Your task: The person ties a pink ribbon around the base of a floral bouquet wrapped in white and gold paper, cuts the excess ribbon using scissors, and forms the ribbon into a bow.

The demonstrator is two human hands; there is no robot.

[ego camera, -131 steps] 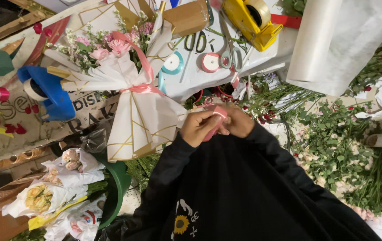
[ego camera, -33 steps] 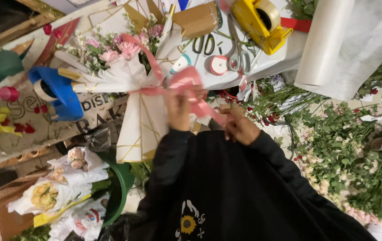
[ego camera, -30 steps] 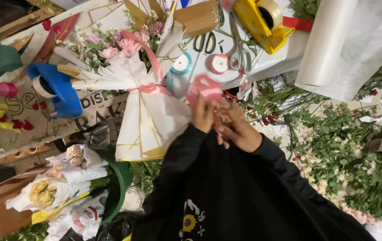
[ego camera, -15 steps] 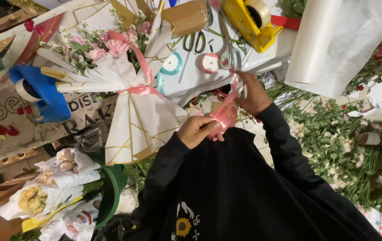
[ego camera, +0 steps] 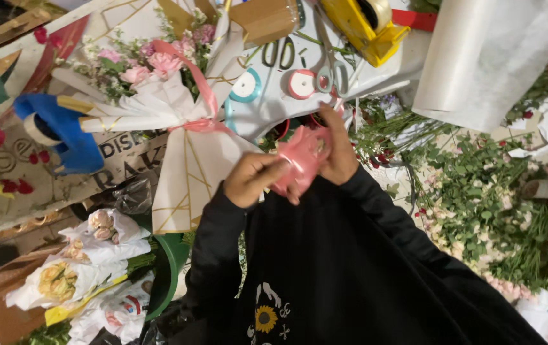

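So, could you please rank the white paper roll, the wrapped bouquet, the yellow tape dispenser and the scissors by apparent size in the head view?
1. wrapped bouquet and white paper roll: too close to rank; both cropped.
2. yellow tape dispenser, cropped at the top.
3. scissors.

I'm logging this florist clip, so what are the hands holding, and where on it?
Both hands, left hand and right hand, hold a looped pink ribbon between them, gripping its opposite sides.

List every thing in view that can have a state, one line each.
Pink ribbon: looped, held between both hands.
Left hand: closed on the ribbon.
Right hand: closed on the ribbon.
Bouquet: wrapped in white paper, tied with a pink ribbon, lying on the table.
Scissors: lying on the table.
White paper roll: partly unrolled.
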